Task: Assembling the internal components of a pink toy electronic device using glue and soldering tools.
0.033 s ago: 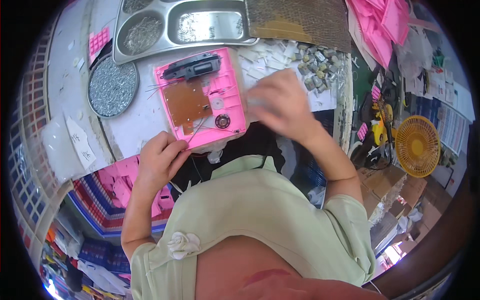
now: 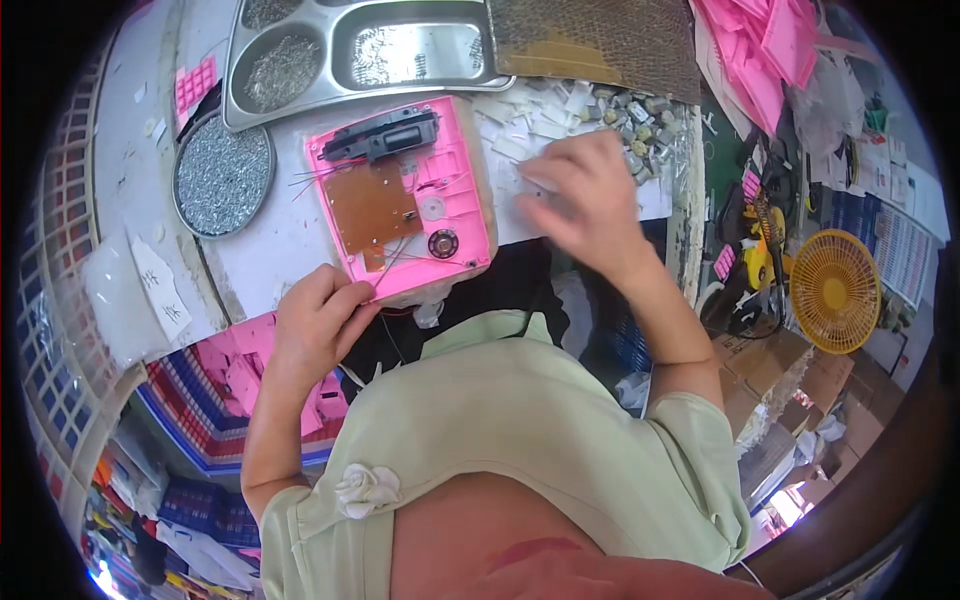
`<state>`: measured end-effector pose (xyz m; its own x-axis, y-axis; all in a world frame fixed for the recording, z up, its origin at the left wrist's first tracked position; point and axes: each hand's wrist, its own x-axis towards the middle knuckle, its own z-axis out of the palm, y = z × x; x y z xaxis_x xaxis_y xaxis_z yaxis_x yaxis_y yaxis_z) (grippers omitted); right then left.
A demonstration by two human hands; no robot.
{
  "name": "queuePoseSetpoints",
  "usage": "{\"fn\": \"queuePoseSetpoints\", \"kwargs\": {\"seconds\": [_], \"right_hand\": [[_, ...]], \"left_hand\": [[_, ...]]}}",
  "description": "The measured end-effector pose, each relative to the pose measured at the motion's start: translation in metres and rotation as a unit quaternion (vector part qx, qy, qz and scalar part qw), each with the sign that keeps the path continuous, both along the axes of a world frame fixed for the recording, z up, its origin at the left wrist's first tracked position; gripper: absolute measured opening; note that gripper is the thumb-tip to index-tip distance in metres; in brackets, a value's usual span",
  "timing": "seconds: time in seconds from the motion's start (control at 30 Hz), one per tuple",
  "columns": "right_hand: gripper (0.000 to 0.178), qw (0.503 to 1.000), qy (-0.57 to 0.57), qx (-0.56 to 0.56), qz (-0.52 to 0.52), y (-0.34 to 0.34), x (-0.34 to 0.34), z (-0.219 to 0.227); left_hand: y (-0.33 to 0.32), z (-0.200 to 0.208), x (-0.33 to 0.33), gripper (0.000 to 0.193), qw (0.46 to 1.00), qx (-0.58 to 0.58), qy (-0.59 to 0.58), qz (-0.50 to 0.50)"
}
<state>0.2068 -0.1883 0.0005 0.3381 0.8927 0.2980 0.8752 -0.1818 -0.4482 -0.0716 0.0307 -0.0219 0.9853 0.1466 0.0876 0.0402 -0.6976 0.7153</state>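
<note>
While my left hand (image 2: 320, 312) grips the pink casing (image 2: 468, 213) at its near-left corner on the counter (image 2: 283, 248), my right hand (image 2: 592, 205) hovers half-curled, contents unclear; likely steadying step, next move calls for minding loose wires (image 2: 394, 256)

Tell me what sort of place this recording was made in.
Probably a small assembly workshop. On the table lie a pink case with a brown circuit board and loose wires in it, a dish of small metal pieces, and a metal tray holding more.
</note>
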Motion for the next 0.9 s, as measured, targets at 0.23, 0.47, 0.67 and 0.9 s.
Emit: {"fn": "queuePoseSetpoints", "kwargs": {"seconds": [0.23, 0.47, 0.67, 0.9], "right_hand": [[0.021, 0.984, -0.092, -0.119, -0.091, -0.012, 0.000, -0.015], [0.028, 0.994, -0.038, -0.063, -0.083, -0.015, 0.006, 0.010], [0.028, 0.994, 0.003, -0.027, -0.108, -0.030, 0.007, 0.015], [0.029, 0.995, 0.036, 0.037, -0.086, -0.016, 0.007, 0.016]], "left_hand": [[0.045, 0.059, 0.064, 0.016, 0.994, -0.013, 0.064, -0.092], [0.105, 0.017, 0.210, 0.009, 0.969, 0.237, -0.010, -0.061], [0.098, 0.004, 0.244, 0.012, 0.928, 0.322, 0.111, -0.152], [0.099, 0.016, 0.248, 0.018, 0.979, 0.193, -0.027, -0.057]]}}
